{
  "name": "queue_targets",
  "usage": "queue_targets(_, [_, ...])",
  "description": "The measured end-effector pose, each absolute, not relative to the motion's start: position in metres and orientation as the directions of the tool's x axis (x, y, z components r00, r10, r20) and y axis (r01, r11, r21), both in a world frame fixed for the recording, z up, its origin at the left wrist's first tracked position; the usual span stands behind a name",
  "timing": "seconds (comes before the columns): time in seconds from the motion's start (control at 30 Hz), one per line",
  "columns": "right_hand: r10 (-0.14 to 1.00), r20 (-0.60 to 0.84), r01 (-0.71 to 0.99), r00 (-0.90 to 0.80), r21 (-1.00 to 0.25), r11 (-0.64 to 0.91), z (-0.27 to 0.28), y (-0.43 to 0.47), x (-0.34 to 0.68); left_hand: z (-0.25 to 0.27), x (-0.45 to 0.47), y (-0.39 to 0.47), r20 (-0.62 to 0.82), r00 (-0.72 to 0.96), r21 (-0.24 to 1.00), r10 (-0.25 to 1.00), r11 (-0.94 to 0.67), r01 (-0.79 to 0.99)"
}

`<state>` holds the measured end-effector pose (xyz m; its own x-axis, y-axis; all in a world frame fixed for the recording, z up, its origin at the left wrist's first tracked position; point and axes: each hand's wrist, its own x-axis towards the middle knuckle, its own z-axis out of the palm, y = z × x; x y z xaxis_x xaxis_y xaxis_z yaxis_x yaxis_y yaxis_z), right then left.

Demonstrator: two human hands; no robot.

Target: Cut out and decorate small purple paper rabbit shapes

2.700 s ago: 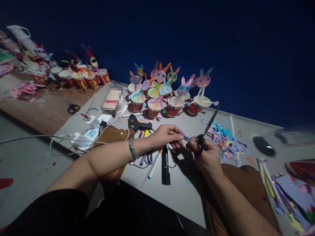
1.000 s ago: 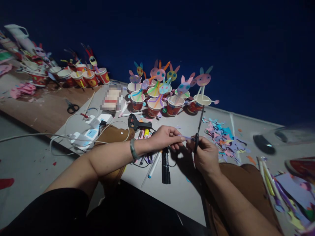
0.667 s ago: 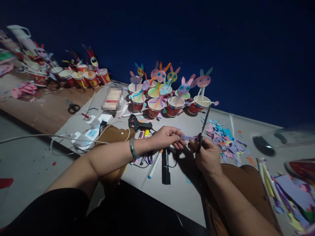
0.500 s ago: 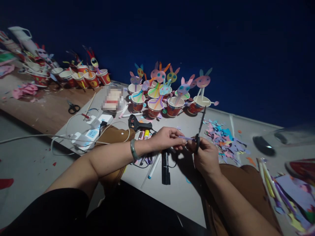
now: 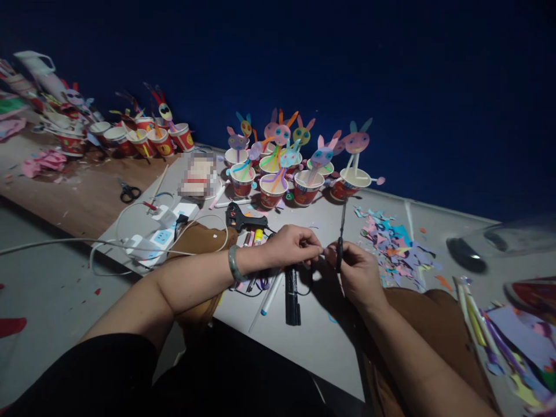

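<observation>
My right hand [image 5: 358,269] is closed round a pair of black-handled scissors [image 5: 341,243], whose blades point up and away from me. Close beside it, the fingers of my left hand [image 5: 295,246] are pinched together, with a bracelet on that wrist. Only a tiny pale end of the thin purple strip [image 5: 322,252] shows between the fingertips of both hands; the rest is hidden. Under the hands lie a black marker [image 5: 292,298] and a white pen with a blue end [image 5: 271,295]. A black glue gun [image 5: 247,219] rests just beyond my left hand.
Red paper cups [image 5: 273,194] with paper rabbit figures stand along the back. Coloured paper scraps [image 5: 391,240] are heaped at right. A power strip [image 5: 163,234] with cables lies at left, near another pair of scissors [image 5: 129,191]. Straws and cut paper [image 5: 490,341] sit at far right.
The scissors have turned more upright and moved slightly left with my right hand. The purple strip, plainly visible between my hands before, is now almost hidden by the fingers.
</observation>
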<state>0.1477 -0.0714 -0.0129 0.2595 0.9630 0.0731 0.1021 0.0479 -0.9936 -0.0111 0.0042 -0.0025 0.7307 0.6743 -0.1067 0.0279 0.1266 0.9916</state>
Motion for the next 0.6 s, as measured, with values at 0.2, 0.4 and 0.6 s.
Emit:
queue_targets(0.2, [0.955,0.119,0.164,0.273,-0.983,0.076,-0.011,-0.072,0.145,-0.005,-0.012,0.006,0.031,0.737,0.998,0.675,-0.055,0.009])
queue_targets(0.4, [0.936,0.155,0.188,0.316,-0.977,0.099,-0.016,-0.072,0.149,-0.005,-0.010,0.009,-0.049,0.711,0.996,0.702,0.091,-0.021])
queue_targets(0.6, [0.920,0.151,0.126,0.361,-0.986,0.112,-0.025,-0.068,0.161,-0.006,-0.010,0.015,-0.085,0.617,0.982,0.783,0.171,-0.082])
